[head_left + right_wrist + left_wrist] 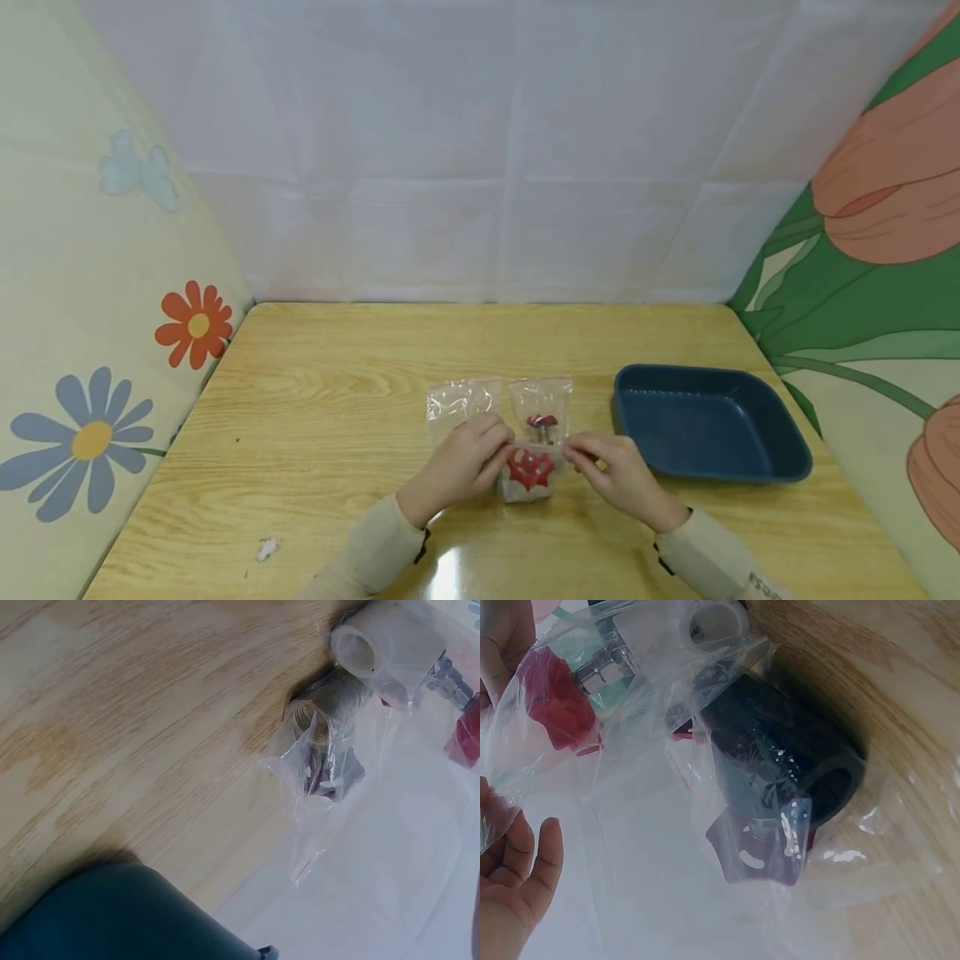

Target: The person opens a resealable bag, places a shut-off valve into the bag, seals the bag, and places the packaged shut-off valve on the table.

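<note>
My left hand [467, 462] pinches the upper left corner of a clear zip bag, and my right hand [618, 475] pinches its upper right corner. Inside this bag is a white valve [409, 652] with a red handwheel [531, 468]. Just behind it lies a second zip bag [542, 390] holding a threaded brass-coloured valve [339, 699] with a red handle. Farther left, a third zip bag [462, 398] is partly covered by my left hand. The left wrist view shows a dark valve [772, 742] bagged in clear plastic on the table.
To the right of my right hand stands a dark blue tray [697, 425]. The wood-grain table [322, 400] meets a white cloth backdrop [510, 150] at its far edge. A small white mark [267, 548] shows on the table's near left.
</note>
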Tool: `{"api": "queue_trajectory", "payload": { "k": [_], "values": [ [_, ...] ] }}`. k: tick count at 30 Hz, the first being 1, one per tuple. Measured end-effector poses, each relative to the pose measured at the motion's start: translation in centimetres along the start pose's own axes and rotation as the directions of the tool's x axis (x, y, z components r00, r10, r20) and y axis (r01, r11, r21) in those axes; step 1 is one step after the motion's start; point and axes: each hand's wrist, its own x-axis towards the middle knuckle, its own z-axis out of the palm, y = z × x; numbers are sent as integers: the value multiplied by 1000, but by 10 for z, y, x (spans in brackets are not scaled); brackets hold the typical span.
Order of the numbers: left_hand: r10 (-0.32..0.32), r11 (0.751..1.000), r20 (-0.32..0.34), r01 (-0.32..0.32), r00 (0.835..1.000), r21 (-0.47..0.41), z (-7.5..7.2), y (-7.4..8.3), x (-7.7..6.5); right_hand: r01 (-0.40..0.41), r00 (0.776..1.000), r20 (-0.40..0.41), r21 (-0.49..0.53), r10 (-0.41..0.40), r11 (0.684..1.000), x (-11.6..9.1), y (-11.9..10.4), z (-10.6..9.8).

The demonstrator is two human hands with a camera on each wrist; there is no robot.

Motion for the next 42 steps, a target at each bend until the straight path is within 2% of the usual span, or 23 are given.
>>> {"api": "queue_trajectory", "payload": {
  "k": [9, 12, 17, 24, 30, 37, 42],
  "values": [
    [16, 999, -15, -15, 1000, 39, 2, 1, 1, -17, 1000, 1, 20, 17, 1000, 2, -3, 2],
    [4, 999, -7, -3, 1000, 42, 3, 2, 1, -28, 1000, 0, 42, 28, 999, 3, -3, 3],
    [-13, 1000, 8, 13, 1000, 20, 5, 1, 1, -11, 1000, -5, 67, 11, 998, 3, 0, 6],
    [9, 1000, -6, -9, 1000, 15, 6, 1, 2, 21, 999, -28, 36, -20, 999, 3, 3, 9],
    [-4, 1000, 6, 4, 1000, 2, 5, 2, 3, 51, 998, -49, 32, -49, 998, 5, 2, 9],
    [-48, 998, 26, 49, 999, -43, 2, 2, 3, -35, 999, -12, 22, 36, 999, 6, -2, 6],
    [-37, 998, 11, 38, 999, -49, 0, 0, 3, -70, 998, 2, 41, 70, 997, 6, -2, 3]
  ]
}}
